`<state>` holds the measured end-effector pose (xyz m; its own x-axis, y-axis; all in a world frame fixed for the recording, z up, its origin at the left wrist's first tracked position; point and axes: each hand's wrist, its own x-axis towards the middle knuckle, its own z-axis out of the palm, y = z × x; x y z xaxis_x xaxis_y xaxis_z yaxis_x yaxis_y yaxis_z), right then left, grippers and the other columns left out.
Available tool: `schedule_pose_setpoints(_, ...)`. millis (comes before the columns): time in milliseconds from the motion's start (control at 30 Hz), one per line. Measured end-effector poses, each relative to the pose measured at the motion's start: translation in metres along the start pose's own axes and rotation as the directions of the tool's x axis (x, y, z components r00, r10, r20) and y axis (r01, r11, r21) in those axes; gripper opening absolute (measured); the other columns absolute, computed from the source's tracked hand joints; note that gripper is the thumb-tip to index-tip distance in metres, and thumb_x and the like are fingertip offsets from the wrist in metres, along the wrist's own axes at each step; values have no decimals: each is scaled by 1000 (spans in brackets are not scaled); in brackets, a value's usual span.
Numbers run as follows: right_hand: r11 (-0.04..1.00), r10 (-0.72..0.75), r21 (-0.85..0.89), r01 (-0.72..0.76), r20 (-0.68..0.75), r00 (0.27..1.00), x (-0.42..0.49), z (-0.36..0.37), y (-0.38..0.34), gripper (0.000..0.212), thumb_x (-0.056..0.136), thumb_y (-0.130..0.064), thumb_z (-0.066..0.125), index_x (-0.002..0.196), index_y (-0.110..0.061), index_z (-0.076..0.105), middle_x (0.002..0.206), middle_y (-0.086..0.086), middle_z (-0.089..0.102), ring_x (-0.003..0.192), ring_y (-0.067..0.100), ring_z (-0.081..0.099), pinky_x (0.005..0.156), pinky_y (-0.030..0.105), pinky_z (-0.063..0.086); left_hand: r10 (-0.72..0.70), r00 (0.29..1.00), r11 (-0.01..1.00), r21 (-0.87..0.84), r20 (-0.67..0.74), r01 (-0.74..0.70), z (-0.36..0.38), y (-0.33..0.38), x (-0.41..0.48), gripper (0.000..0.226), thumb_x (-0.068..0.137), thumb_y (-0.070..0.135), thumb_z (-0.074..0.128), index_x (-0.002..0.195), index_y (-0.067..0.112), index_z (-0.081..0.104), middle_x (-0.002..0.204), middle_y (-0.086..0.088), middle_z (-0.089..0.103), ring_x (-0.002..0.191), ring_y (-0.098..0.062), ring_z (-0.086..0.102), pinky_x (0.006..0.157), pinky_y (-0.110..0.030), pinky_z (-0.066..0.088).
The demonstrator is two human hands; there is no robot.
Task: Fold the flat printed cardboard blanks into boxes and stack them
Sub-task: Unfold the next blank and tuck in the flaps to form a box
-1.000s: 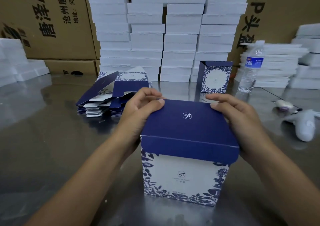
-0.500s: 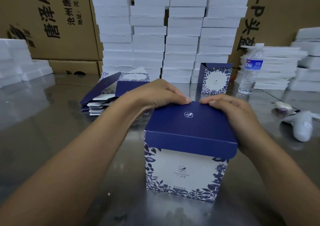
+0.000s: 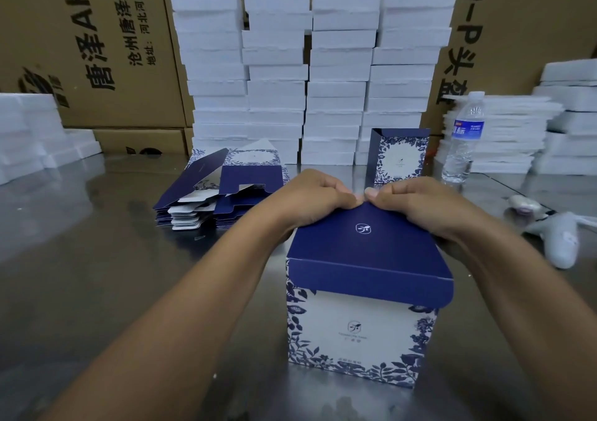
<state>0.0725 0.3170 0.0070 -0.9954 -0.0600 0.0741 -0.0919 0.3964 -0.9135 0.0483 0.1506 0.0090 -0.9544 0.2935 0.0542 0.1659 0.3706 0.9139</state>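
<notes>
A cube-shaped cardboard box [image 3: 365, 323], with a navy lid and a white front printed with blue leaves, stands upright on the shiny steel table [image 3: 80, 259], right in front of the person. Its lid flap is folded down over the front. The left hand [image 3: 313, 194] and the right hand [image 3: 416, 204] both grip the far edge of the lid. Their fingers curl down over that edge and the thumbs nearly touch at its middle; the fingertips are hidden behind the box. To the left, just beyond the left hand, lies a loose pile of flat navy and white printed blanks [image 3: 213, 194]. A second folded box [image 3: 399, 155] stands further back, near a clear plastic water bottle [image 3: 463, 139]. Tall stacks of white foam slabs [image 3: 290, 75] and brown corrugated cartons [image 3: 97, 49] line the rear. A white handheld tool [image 3: 562, 243] lies on the right.
</notes>
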Motion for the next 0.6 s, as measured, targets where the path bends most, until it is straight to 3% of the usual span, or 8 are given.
schedule_pose_setpoints(167,992,-32,-125,27,-34,999,3,-2,-6,29,89,-28,63,87,1,68,92,12,73,69,15,60,63,24,47,-14,1000,1000,-14,7,14,0,1,-2,15,83,26,71,70,19,67,64,4,67,50,-5,60,49,-11,47)
schedule_pose_setpoints(300,989,-10,-146,3,-47,999,2,-3,-6,35,88,-33,64,90,2,70,97,11,72,72,16,62,63,24,47,-22,1000,999,-30,-6,22,1,2,-6,14,83,27,71,73,18,68,67,3,68,51,-5,61,51,-12,48)
schedule_pose_setpoints(367,992,5,-124,-11,-51,999,-2,-8,-1,38,87,-35,64,84,2,69,86,13,71,68,14,60,60,22,46,-23,999,999,-31,-22,22,1,2,-7,14,83,27,72,73,17,69,66,3,68,49,-4,61,49,-12,48)
schedule_pose_setpoints(433,996,23,-81,-27,-55,998,-7,-12,6,33,87,-39,63,74,-8,66,68,3,66,61,10,58,58,23,44,-27,999,999,-31,-41,26,1,2,-8,16,82,29,72,73,15,70,63,4,69,48,-5,62,47,-12,48)
schedule_pose_setpoints(500,999,28,-21,-30,-80,996,-10,-12,12,30,87,-39,62,77,-11,64,57,-6,62,55,5,58,56,21,42,-30,997,999,-25,-74,28,1,1,-9,20,83,30,72,72,13,68,59,4,67,46,-6,61,47,-13,47)
schedule_pose_setpoints(600,998,20,62,-12,-126,992,-10,-7,14,25,89,-31,62,80,-8,64,52,-5,59,43,0,52,42,11,39,-36,991,999,-28,-129,32,0,-2,-9,28,84,27,70,62,13,60,46,6,60,37,-5,54,41,-9,40)
